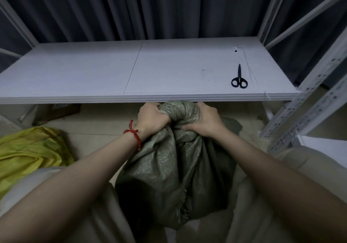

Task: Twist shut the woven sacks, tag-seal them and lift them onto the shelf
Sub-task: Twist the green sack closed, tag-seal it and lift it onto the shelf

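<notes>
A grey-green woven sack (pixel 169 177) stands on the floor between my knees, just in front of the white shelf (pixel 150 70). Its mouth is gathered into a twisted neck (pixel 180 112) right under the shelf's front edge. My left hand (pixel 153 119), with a red string round the wrist, grips the neck from the left. My right hand (pixel 203 121) grips the neck from the right, fingers curled into the fabric below the twist. White tag ties (pixel 244 58) lie at the shelf's back right.
Black scissors (pixel 239 79) lie on the shelf's right part. A yellow woven sack (pixel 32 149) lies crumpled on the floor to the left. White perforated shelf posts (pixel 308 100) rise at the right. Dark curtains hang behind the shelf.
</notes>
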